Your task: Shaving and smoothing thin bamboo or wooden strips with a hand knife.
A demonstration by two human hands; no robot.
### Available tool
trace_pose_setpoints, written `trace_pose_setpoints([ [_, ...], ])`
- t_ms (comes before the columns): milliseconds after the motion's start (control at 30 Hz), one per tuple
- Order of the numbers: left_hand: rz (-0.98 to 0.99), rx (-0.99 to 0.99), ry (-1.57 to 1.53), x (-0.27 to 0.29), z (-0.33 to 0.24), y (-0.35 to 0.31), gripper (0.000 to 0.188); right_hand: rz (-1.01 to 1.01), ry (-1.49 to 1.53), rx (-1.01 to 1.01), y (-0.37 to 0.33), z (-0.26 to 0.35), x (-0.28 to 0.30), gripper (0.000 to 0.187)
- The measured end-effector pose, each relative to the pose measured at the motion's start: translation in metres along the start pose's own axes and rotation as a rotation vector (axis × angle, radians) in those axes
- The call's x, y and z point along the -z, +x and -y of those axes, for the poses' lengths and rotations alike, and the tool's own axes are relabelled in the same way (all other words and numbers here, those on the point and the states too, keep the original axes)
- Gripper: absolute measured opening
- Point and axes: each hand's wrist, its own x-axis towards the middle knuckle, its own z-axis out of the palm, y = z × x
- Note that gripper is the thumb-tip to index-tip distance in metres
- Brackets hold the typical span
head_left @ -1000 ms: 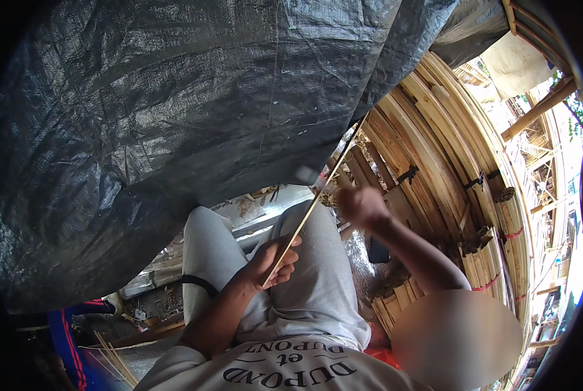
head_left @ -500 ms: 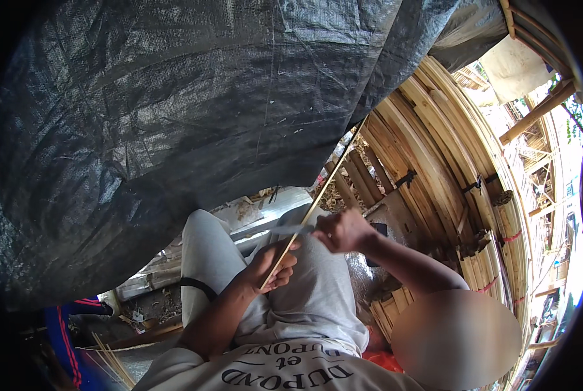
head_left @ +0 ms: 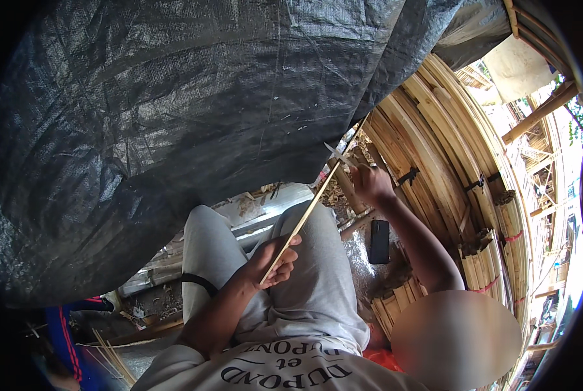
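Observation:
My left hand rests over my grey-trousered lap and pinches the near end of a long thin bamboo strip. The strip runs up and to the right toward the edge of the black tarpaulin. My right hand is further out along it, closed on a knife whose pale blade lies across the strip's upper part. The strip's far tip goes up past the blade.
A black tarpaulin hangs over the left and top. Bundles of tied bamboo slats stack along the right. A black phone lies on the ground by my right knee. Thin bamboo slivers lie at the lower left.
My right hand slid with the knife down the strip toward my lap, then moved back out to the strip's upper part. My left hand stayed in place holding the near end.

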Motion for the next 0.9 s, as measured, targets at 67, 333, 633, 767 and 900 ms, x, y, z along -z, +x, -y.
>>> trace_pose_setpoints([
  [67, 0.006, 0.004, -0.024, 0.002, 0.0, 0.0, 0.015, 0.032, 0.131, -0.021, -0.003, 0.005, -0.003, 0.018],
  [333, 0.097, -0.034, -0.058, 0.007, -0.002, -0.002, 0.011, 0.279, 0.263, -0.186, 0.011, 0.012, 0.003, 0.035],
  [633, 0.076, -0.023, -0.085, 0.009, -0.001, -0.001, 0.012, 0.192, 0.046, -0.157, 0.007, 0.009, -0.004, 0.025],
  [767, 0.044, -0.027, -0.022, 0.009, -0.004, -0.001, 0.014, 0.339, -0.181, -0.083, 0.005, 0.02, 0.002, 0.023],
  [900, 0.045, -0.037, -0.038, 0.012, -0.004, -0.006, 0.014, 0.483, -0.122, 0.294, 0.009, 0.028, 0.003, 0.02],
])
